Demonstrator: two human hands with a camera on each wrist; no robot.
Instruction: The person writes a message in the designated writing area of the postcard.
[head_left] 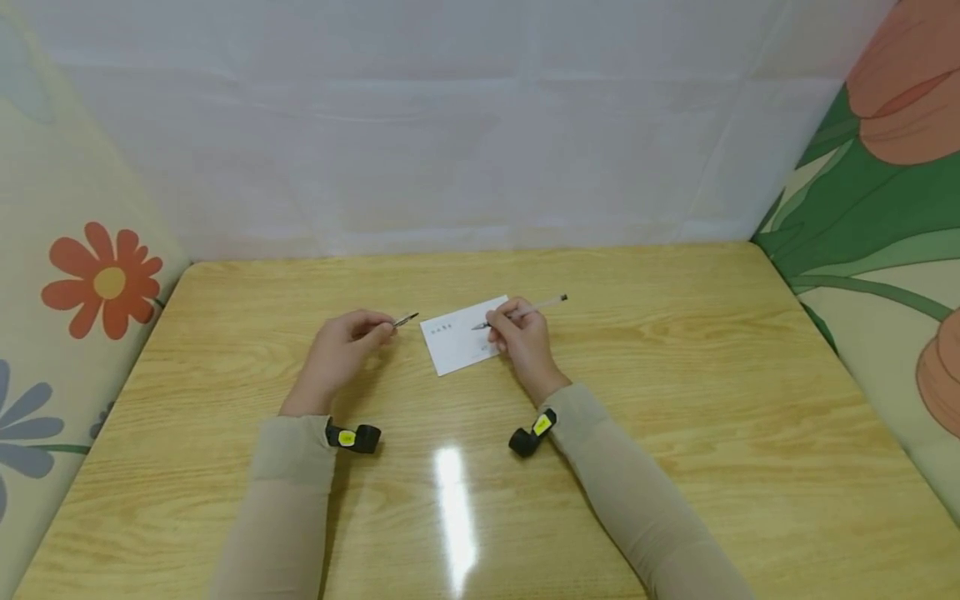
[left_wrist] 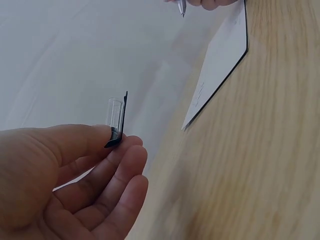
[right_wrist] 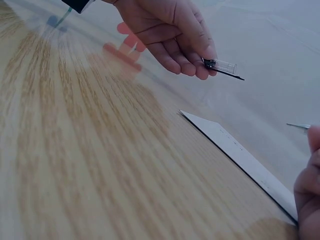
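My left hand (head_left: 345,348) pinches a clear pen cap (left_wrist: 115,117) with a black clip between thumb and fingertips, above the table just left of a white card (head_left: 450,353). In my right hand (head_left: 525,342) is an uncapped pen (head_left: 546,302), gripped as for writing, its tip (head_left: 480,327) pointing left over the card. The card lies tilted on the table with small dark handwriting (head_left: 442,330) near its upper left and more marks by the right hand. Part of its right side is hidden behind that hand.
The wood-grain table (head_left: 675,350) meets a white sheet (head_left: 450,150) at the back. Flower-patterned panels (head_left: 105,283) stand at both sides. Each wrist carries a small black camera (head_left: 366,439). A bright reflection shows on the near tabletop.
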